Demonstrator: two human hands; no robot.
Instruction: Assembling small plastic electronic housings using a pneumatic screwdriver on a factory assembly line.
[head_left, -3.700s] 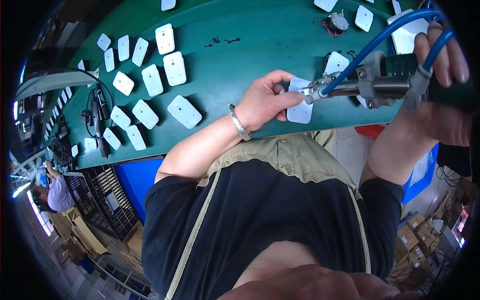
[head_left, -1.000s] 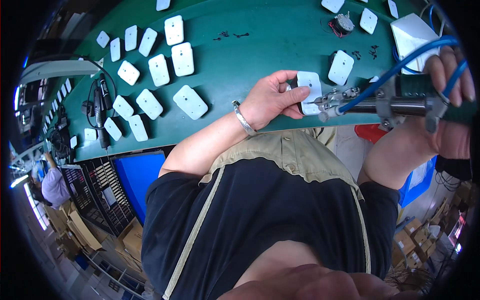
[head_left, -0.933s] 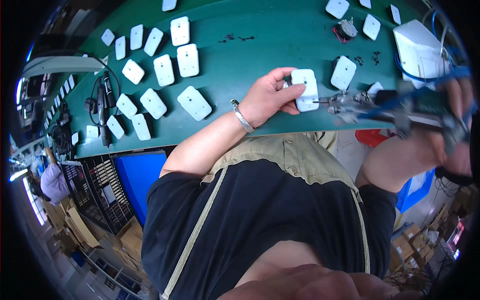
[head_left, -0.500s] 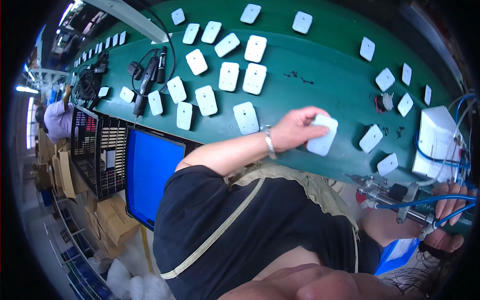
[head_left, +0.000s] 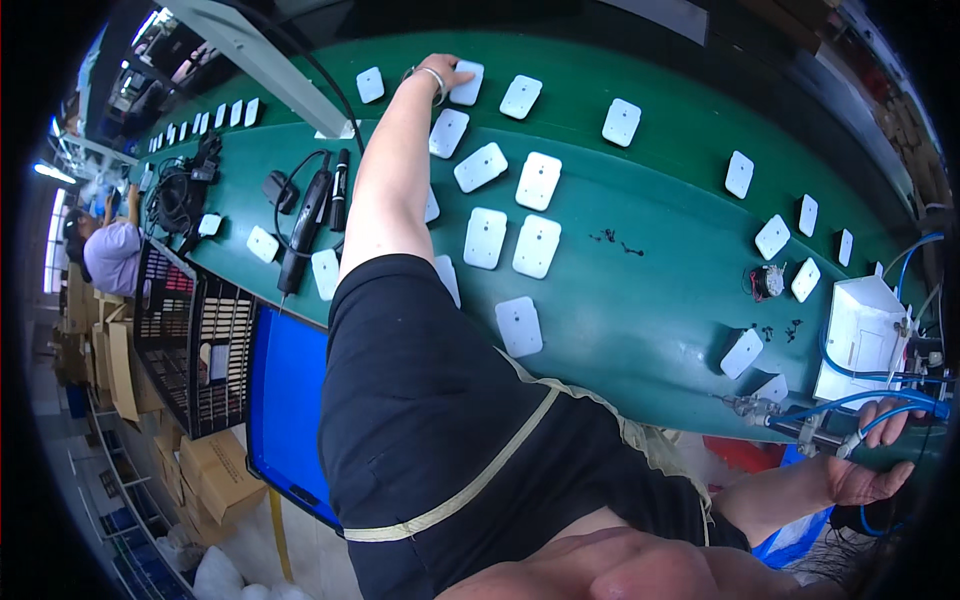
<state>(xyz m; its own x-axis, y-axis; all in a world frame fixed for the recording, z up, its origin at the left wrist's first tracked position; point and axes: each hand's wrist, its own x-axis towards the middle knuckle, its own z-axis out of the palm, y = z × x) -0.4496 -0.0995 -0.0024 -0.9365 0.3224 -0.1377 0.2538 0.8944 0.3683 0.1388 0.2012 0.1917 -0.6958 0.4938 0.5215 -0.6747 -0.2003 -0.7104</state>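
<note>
Upper left of centre, a white case (head_left: 467, 85) is pinched edgewise by the left hand (head_left: 438, 67), probably sparing its face; similar cases (head_left: 540, 181) lie spaced across the tabletop (head_left: 640, 310), perhaps for finger room. Lower right, the right hand (head_left: 868, 482) grips a blue-hosed tool (head_left: 826, 438).

"What's on the left of the worktable (head_left: 660, 320)?"
"A corded tool (head_left: 305, 230), a pen (head_left: 339, 190) just right of it, then cases (head_left: 538, 180); the left hand (head_left: 441, 70) holds one case (head_left: 468, 85), farther."
"And on the right?"
"A wired part (head_left: 768, 282), farther than the hose-fed tool (head_left: 825, 437) in the right hand (head_left: 868, 482)."
"Nearest side?"
"A bin (head_left: 290, 400), left."
</note>
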